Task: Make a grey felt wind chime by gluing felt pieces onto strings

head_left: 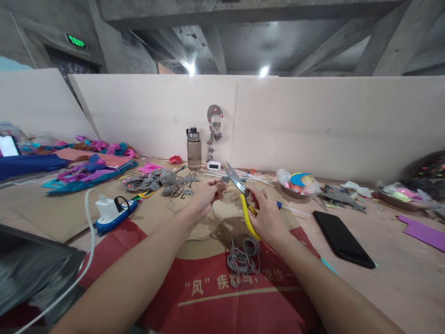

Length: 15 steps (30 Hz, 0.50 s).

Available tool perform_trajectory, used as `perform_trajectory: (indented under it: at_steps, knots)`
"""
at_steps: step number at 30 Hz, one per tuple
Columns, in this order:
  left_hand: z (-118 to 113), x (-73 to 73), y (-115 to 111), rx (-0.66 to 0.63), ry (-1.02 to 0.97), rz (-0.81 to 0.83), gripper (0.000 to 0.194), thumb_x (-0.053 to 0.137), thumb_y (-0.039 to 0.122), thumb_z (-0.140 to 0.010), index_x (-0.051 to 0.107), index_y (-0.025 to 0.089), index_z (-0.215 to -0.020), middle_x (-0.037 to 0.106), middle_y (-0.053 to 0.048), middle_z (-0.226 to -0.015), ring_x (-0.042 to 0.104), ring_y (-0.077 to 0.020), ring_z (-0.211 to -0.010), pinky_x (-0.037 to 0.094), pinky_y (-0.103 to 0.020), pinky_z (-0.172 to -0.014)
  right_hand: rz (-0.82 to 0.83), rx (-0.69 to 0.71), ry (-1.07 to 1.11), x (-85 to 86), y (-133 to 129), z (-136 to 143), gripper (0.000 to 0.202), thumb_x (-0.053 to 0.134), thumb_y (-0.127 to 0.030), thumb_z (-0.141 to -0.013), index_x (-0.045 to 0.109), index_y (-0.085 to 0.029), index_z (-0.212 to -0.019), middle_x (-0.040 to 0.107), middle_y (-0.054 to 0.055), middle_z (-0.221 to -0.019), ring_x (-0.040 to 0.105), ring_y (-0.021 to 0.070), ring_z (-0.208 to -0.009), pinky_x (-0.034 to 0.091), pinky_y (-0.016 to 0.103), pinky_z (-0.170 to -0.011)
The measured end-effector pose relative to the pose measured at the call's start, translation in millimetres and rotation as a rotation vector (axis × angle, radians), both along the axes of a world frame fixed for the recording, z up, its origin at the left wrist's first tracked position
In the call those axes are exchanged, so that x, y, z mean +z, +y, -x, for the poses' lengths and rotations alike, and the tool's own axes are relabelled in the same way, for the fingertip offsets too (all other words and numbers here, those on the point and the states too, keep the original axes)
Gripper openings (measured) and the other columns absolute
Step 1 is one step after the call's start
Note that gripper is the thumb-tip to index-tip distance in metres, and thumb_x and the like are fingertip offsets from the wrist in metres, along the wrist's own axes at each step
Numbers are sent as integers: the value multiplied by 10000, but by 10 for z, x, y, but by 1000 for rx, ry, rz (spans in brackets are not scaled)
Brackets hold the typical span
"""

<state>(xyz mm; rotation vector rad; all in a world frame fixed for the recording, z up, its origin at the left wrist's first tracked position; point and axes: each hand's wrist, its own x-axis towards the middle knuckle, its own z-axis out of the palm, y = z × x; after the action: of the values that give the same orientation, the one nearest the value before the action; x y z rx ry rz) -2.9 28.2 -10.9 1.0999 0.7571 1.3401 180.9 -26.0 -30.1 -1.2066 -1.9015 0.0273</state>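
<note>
My right hand (267, 214) grips yellow-handled scissors (243, 197), blades open and pointing up and left. My left hand (205, 195) pinches a small grey piece (224, 180) of cord or yarn right at the blade tips. Below both hands a loose coil of grey cord (243, 256) lies on a red and brown cardboard sheet (208, 292). Both forearms reach in from the bottom edge.
A black phone (342, 239) lies right of my right hand. A white and blue glue gun (113, 211) with a white cable sits left. Grey yarn balls (167, 178), a water bottle (193, 148), a bowl of scraps (298, 184) and coloured felt (86, 174) crowd the back.
</note>
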Motion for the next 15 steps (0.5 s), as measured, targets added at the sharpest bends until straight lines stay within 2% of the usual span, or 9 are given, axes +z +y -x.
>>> perform_trajectory:
  at_steps: [6, 12, 15]
  knots:
    - [-52, 64, -77, -8, -49, 36, 184, 746, 188, -525, 618, 121, -640, 541, 22, -592, 385, -34, -480, 315, -187, -492, -37, -32, -96, -11, 33, -17, 532, 582, -163, -741, 481, -223, -1260, 472, 90, -1003, 533, 222, -883, 487, 355, -779]
    - [-70, 48, -108, -43, -13, -24, 85, 669, 129, -543, 610, 126, -604, 515, 29, -564, 366, -33, -472, 295, -189, -479, -35, -113, -194, 4, 3, 12, 480, 587, -195, -745, 497, -215, -1216, 455, 93, -994, 516, 231, -890, 466, 362, -817]
    - [-87, 33, -120, -68, 0, -36, 105, 689, 149, -573, 588, 126, -584, 504, 30, -549, 385, -34, -467, 305, -194, -481, -28, -143, -220, 25, -12, 23, 437, 573, -192, -762, 514, -205, -1196, 462, 98, -977, 514, 230, -881, 459, 347, -808]
